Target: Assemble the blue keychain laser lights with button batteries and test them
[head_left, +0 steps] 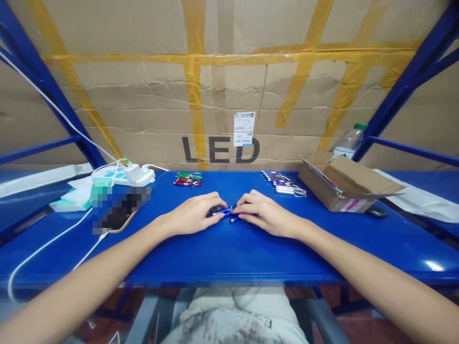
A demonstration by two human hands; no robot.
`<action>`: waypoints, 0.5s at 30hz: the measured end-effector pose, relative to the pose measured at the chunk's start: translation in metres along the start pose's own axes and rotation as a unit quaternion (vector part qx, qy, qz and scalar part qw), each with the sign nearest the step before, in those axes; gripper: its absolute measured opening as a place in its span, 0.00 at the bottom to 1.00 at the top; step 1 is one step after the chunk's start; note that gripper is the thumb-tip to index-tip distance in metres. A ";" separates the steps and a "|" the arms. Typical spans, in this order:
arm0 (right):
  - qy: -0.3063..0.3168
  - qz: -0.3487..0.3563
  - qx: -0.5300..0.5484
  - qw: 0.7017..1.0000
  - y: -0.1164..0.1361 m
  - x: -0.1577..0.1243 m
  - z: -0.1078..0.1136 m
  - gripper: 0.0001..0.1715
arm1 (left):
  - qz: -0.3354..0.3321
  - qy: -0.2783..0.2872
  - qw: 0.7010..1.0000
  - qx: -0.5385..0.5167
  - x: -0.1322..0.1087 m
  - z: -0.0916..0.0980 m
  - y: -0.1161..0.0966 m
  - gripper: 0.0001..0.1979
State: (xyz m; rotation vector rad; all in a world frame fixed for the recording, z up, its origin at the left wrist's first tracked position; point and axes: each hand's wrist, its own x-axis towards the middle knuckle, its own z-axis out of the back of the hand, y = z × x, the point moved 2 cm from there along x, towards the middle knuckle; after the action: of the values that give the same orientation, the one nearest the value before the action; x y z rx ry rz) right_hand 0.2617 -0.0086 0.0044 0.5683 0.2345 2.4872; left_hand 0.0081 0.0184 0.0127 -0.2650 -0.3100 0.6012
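My left hand [195, 212] is closed at the middle of the table, with thumb and fingertips on a slim blue metal stick [223, 211] that looks like a keychain flashlight. From the other side, my right hand [267, 213] pinches the stick's right end. A second blue stick [234, 220] lies just under my right fingertips; how many are between the hands is partly hidden. Farther back on the left are green sticks [189, 175] and red sticks [186, 182] with metal clasps. Behind my right hand lie several purple and dark sticks [278, 178] and silver sticks [284, 189].
An open cardboard box [344, 186] stands at right, a dark mouse [376, 211] beside it and a bottle [349, 142] behind. At left are a phone [124, 210], a white power strip [143, 179] and cables. A large taped carton [158, 110] walls the back of the blue table [229, 258].
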 end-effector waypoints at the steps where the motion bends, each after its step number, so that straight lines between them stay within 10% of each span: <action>1: -0.003 0.002 0.000 1.000 0.000 0.000 0.000 0.19 | 0.000 0.003 1.000 0.001 0.000 0.000 -0.001 0.16; 15: -0.013 0.025 0.014 1.000 0.001 0.001 0.002 0.16 | -0.006 0.008 1.000 0.001 -0.001 0.000 0.000 0.18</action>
State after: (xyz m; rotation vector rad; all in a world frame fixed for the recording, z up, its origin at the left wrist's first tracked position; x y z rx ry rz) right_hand 0.2616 -0.0088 0.0063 0.6254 0.2477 2.5259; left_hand 0.0078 0.0177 0.0125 -0.2667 -0.2950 0.5863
